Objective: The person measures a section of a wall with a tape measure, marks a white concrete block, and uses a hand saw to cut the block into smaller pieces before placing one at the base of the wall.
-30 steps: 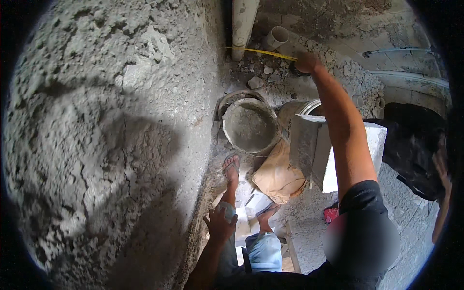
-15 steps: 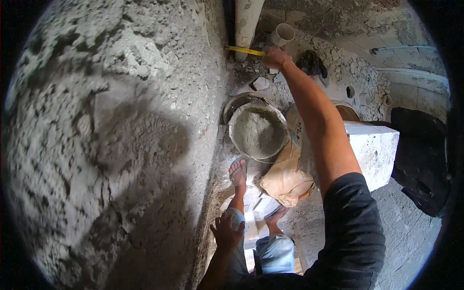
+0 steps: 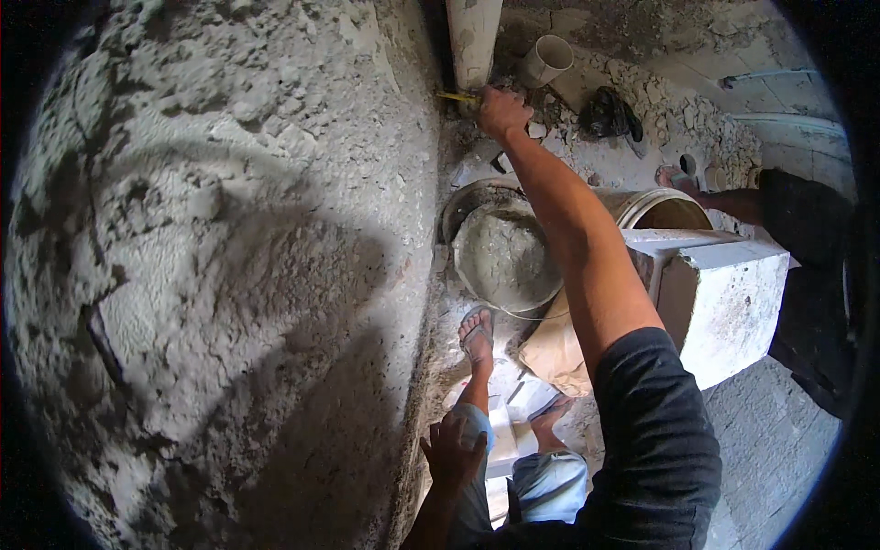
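Note:
My right hand (image 3: 505, 112) reaches far forward, its fingers closed on a tape measure whose short yellow blade (image 3: 456, 96) points left to the rough mortar wall (image 3: 275, 229). The blade crosses the foot of a pale upright pipe (image 3: 473, 46); the tape's case is hidden in my grip. Near the lower edge, my left hand (image 3: 456, 449) rests about my left knee, fingers spread, with nothing in it. Below my right forearm stands a bucket of wet grey mortar (image 3: 509, 257), partly covered by that arm.
A short white pipe end (image 3: 551, 57) and a black plastic bag (image 3: 610, 116) lie among rubble beyond. To the right are a brown paper sack (image 3: 557, 353), a tipped bucket (image 3: 674, 209) and a stained white block (image 3: 733, 307). Another person's limb (image 3: 676, 181) shows at the right.
My right hand has moved left toward the wall and pipe, and less yellow blade shows. Another person's limb has come into view at the right. My left hand stays by the knee.

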The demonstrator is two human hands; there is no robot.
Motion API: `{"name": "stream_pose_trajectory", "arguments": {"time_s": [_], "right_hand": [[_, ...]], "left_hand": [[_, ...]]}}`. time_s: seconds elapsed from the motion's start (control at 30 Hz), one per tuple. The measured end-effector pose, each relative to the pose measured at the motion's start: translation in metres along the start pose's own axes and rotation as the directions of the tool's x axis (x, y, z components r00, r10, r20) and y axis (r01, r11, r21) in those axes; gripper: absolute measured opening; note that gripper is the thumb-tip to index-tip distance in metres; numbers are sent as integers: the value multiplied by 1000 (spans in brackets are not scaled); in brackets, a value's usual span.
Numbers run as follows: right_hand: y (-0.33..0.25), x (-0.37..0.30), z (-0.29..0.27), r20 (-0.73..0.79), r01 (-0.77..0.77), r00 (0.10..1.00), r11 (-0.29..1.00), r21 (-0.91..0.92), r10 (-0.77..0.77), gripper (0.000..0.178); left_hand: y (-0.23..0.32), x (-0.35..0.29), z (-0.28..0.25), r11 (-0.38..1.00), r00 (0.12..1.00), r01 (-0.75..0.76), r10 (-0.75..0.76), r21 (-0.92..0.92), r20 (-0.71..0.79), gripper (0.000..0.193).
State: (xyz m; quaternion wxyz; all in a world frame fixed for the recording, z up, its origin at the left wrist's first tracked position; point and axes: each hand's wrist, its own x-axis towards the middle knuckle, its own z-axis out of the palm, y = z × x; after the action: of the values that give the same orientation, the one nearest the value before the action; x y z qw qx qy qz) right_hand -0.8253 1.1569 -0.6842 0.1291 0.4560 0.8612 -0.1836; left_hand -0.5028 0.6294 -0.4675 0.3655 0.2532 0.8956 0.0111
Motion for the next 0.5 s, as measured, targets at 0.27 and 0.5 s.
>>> {"name": "stream_pose_trajectory", "arguments": {"time_s": [0.27,0.5], "right_hand": [[-11,1,1,-1,-159,987,982,100,160,58],[-9,-1,-3,-161,47,984,984,-173,-76,34]], "left_hand": [[23,19,-51,994,992,70,-60,-85,114,67],[-12,-3,16,806,974,224,-191,-548,118,67]]}}
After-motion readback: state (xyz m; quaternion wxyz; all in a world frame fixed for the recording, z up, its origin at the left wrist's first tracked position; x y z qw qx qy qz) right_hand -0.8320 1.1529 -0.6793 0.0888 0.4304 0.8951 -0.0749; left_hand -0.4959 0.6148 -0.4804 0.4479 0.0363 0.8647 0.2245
